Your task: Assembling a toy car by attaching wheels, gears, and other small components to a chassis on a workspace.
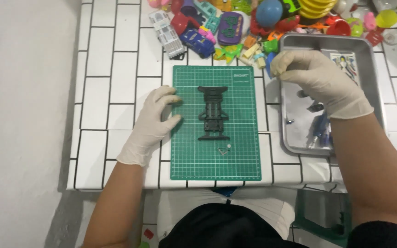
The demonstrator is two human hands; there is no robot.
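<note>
My left hand [155,120] lies spread on the green cutting mat's [244,156] edge, steadying it beside the black plastic chassis [213,113]. My right hand [315,80] pinches something small, hidden, over the metal tray [368,57].

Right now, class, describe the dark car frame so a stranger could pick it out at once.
Find the green cutting mat in the middle of the white tiled table. The car frame lies flat at the mat's centre, just right of the gloved left hand. It is plain black and bare, unlike the bright toys heaped behind the mat.
</note>
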